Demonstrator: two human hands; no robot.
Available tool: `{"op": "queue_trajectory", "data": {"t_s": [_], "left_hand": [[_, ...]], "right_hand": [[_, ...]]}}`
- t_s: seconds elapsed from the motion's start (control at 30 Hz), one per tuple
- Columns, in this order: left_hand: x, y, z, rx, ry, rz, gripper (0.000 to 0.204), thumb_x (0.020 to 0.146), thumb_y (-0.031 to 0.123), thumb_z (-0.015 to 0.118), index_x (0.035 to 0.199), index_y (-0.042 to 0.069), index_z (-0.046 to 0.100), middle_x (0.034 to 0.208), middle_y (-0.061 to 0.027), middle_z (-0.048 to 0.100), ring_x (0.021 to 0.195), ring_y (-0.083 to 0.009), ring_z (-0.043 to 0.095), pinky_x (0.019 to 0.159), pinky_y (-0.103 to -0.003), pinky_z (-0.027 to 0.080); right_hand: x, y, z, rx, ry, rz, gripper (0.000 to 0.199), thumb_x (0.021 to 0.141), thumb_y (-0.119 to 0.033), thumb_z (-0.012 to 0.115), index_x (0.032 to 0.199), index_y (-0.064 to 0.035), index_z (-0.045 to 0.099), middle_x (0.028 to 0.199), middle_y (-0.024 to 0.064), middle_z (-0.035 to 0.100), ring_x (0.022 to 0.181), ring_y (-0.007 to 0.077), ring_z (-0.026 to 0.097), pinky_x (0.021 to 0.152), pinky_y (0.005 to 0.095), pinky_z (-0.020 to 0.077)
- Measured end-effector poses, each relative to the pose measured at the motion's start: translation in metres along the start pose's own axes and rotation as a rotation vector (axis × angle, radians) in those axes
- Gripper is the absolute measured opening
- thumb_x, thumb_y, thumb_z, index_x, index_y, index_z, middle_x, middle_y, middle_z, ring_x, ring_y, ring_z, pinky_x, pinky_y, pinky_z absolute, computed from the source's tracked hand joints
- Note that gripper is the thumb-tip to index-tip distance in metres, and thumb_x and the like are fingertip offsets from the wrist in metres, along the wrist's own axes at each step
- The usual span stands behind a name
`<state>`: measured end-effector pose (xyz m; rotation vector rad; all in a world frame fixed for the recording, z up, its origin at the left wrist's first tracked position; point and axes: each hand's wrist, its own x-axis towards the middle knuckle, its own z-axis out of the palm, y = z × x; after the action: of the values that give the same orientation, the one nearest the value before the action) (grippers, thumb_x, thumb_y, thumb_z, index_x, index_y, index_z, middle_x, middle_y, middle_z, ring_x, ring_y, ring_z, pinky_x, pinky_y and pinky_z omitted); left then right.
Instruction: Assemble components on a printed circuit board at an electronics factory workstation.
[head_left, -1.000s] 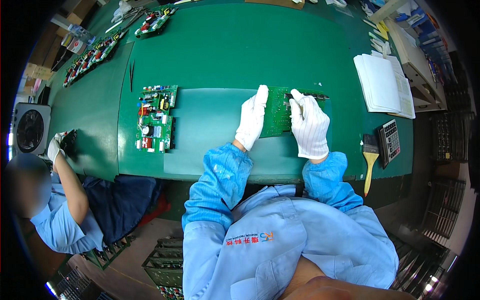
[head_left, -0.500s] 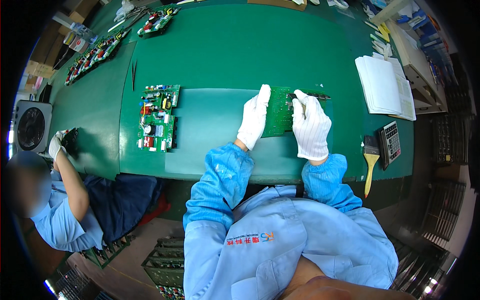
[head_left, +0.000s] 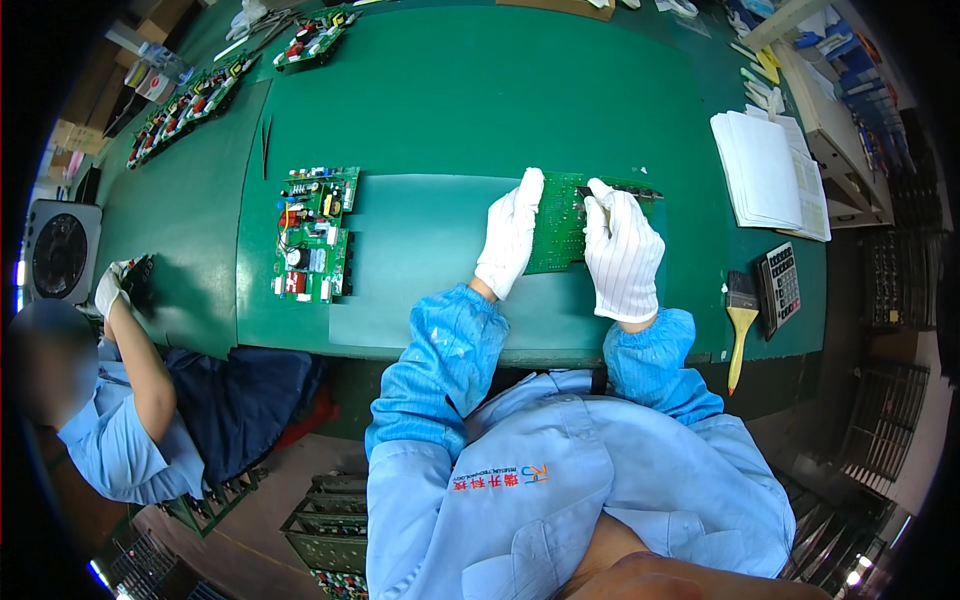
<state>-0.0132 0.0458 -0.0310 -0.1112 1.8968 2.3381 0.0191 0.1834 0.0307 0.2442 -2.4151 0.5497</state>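
Observation:
A green circuit board (head_left: 558, 235), its solder side up, lies on the mat in front of me. My left hand (head_left: 511, 235), in a white glove, grips its left edge with the fingers pressed together. Over the board's right part, my right hand (head_left: 625, 250), in a striped white glove, is closed in a pinch. A small dark thing (head_left: 584, 191) shows at those fingertips, too small to name. Dark parts line the board's far right edge. To the left lies another circuit board (head_left: 314, 236), component side up.
A brush (head_left: 741, 320) and a calculator (head_left: 780, 288) lie at the right, below a stack of papers (head_left: 758, 170). Tweezers (head_left: 266, 148) rest at the left. More populated boards (head_left: 190, 108) stand at the far left. A co-worker's gloved hand (head_left: 112, 288) holds something dark near a fan (head_left: 62, 252).
Both of my hands stay almost in place at the board, with only a slight shift. The co-worker's hand has moved a little to the left.

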Motion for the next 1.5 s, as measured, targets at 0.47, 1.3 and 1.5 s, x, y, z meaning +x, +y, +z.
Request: {"op": "queue_trajectory", "data": {"t_s": [0.47, 1.3, 1.5], "left_hand": [[-0.001, 0.002, -0.001, 0.047, -0.002, 0.04, 0.055, 0.1, 0.046, 0.04, 0.081, -0.004, 0.052, 0.07, -0.0137, 0.05, 0.064, -0.0241, 0.043, 0.064, -0.036, 0.04], [0.01, -0.003, -0.01, -0.033, -0.027, -0.146, 0.068, 0.096, 0.062, 0.039, 0.068, -0.001, 0.042, 0.066, -0.0074, 0.041, 0.067, -0.0179, 0.035, 0.063, -0.035, 0.035], [0.006, 0.01, -0.004, -0.006, -0.034, -0.125, 0.069, 0.095, 0.064, 0.039, 0.068, 0.001, 0.042, 0.067, -0.0052, 0.042, 0.068, -0.0161, 0.035, 0.064, -0.033, 0.036]], "right_hand": [[0.0, 0.001, 0.0, 0.042, -0.035, -0.026, 0.016, 0.085, -0.01, 0.065, 0.101, -0.0085, 0.066, 0.082, 0.0075, 0.063, 0.068, 0.0268, 0.064, 0.059, 0.0333, 0.0515], [-0.004, 0.019, -0.02, 0.438, 0.01, 0.259, 0.023, 0.087, -0.009, 0.066, 0.109, -0.0024, 0.064, 0.094, 0.0119, 0.069, 0.076, 0.0142, 0.065, 0.068, 0.0285, 0.0515], [-0.001, 0.079, -0.032, 0.57, -0.088, 0.738, 0.039, 0.09, -0.025, 0.064, 0.123, -0.005, 0.058, 0.085, 0.0025, 0.057, 0.06, 0.0073, 0.046, 0.055, 0.0217, 0.0388]]}}
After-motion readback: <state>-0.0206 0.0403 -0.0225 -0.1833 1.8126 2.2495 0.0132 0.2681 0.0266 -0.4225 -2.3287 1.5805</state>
